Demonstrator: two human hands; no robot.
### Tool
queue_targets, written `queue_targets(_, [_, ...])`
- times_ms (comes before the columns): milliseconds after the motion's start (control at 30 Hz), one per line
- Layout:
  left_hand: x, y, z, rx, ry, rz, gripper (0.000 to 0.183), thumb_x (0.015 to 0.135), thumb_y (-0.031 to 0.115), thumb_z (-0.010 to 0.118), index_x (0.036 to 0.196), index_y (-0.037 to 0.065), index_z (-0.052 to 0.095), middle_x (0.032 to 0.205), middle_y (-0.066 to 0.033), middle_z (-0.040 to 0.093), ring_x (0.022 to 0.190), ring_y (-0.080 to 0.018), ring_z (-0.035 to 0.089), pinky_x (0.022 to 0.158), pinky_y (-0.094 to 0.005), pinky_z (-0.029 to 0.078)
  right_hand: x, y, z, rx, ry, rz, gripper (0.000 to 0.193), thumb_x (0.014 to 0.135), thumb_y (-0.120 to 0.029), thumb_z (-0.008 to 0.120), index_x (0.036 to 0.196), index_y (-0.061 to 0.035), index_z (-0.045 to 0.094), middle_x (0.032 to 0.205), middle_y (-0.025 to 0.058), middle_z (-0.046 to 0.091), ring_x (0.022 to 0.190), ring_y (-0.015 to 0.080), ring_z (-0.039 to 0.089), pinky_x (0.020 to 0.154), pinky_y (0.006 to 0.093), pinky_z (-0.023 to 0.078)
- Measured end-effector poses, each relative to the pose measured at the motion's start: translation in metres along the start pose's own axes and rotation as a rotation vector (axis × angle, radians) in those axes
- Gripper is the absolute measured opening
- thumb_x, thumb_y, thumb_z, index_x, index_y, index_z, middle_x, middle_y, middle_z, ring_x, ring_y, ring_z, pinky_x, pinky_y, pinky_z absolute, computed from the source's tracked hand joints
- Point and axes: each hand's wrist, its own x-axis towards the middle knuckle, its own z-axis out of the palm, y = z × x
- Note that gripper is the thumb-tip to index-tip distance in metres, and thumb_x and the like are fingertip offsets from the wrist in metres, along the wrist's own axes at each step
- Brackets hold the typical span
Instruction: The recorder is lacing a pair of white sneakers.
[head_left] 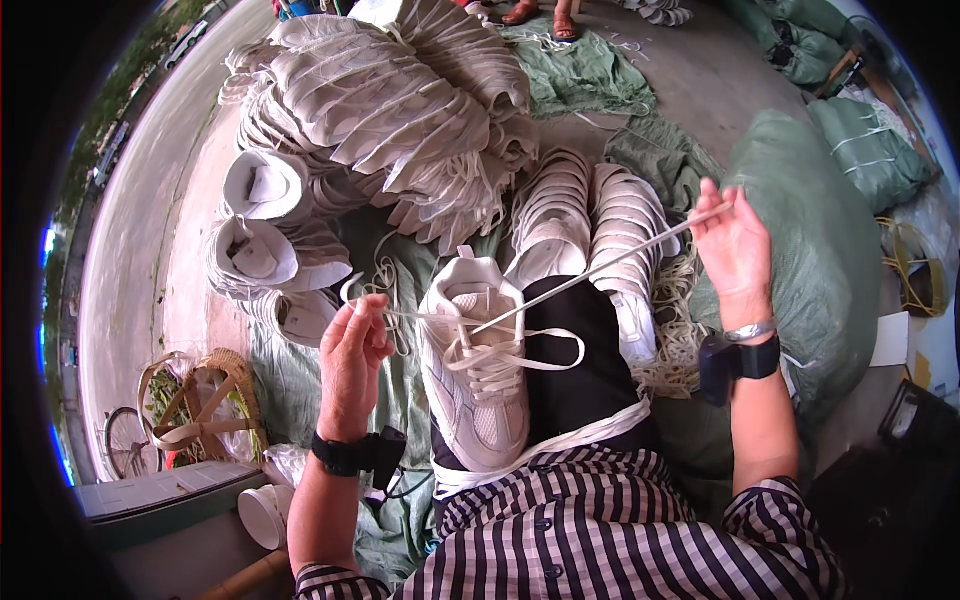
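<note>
A pale beige sneaker upper (478, 425) lies on my lap, its toe toward me and its heel loop pointing away. A flat cream shoelace (610, 263) is threaded through its eyelets, with a loop hanging out to the right side. My right hand (735, 250) is raised at the right, thumb and fingers closed on one lace end, which runs taut up from the upper. Left of the upper, my left hand (352, 355) pinches the other lace end between thumb and fingertips; its tip curls out above the hand.
Beyond my knees stand a big heap of nested uppers (390, 100) and shorter stacked rows (555, 210). Loose laces (670, 350) lie right of my lap, beside a bulging green sack (810, 240). At left are a woven basket (225, 395) and a white cup (265, 515). Another person's feet (563, 25) show far off.
</note>
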Motion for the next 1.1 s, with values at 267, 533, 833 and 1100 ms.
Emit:
queue_targets(267, [0.007,-0.011,-0.030,-0.350,0.042,0.019,0.022,0.095,0.027,0.047,0.100,0.009,0.059,0.104,-0.0033,0.063,0.097,-0.0151,0.059,0.088,-0.0377,0.048,-0.025,0.086,0.001,-0.966,-0.377,-0.049,0.011,0.091,-0.013,0.053,0.090,-0.0033,0.057,0.064,0.0005,0.055,0.054,0.0074,0.057,0.046,0.0200,0.043])
queue_targets(533, [-0.001,0.015,-0.023,-0.148,0.243,0.185,0.017,0.096,0.021,0.046,0.089,0.010,0.056,0.072,0.0019,0.052,0.052,-0.0036,0.035,0.048,-0.0188,0.027,-0.070,0.116,0.024,-1.322,-0.572,0.106,0.006,0.089,-0.004,0.051,0.093,0.0007,0.053,0.069,0.0073,0.062,0.060,0.0122,0.062,0.056,0.0259,0.051])
queue_targets(833, [-0.032,-0.027,0.047,0.709,-0.098,0.141,0.020,0.081,0.006,0.065,0.093,0.002,0.050,0.067,0.0022,0.051,0.058,-0.0039,0.046,0.051,-0.0195,0.038,-0.081,0.132,0.012,-1.454,-0.536,-0.308,0.008,0.082,-0.011,0.062,0.081,-0.0040,0.057,0.070,0.0149,0.062,0.065,0.0329,0.062,0.056,0.0376,0.048])
queue_targets(1100, [-0.043,-0.037,0.033,0.535,-0.130,0.223,0.033,0.084,0.004,0.063,0.114,0.001,0.049,0.081,-0.0028,0.058,0.078,-0.0075,0.054,0.068,-0.0251,0.048,-0.087,0.138,0.023,-1.535,-0.568,-0.438,0.005,0.084,-0.010,0.056,0.087,-0.0074,0.055,0.075,0.0147,0.062,0.069,0.0354,0.061,0.057,0.0442,0.048])
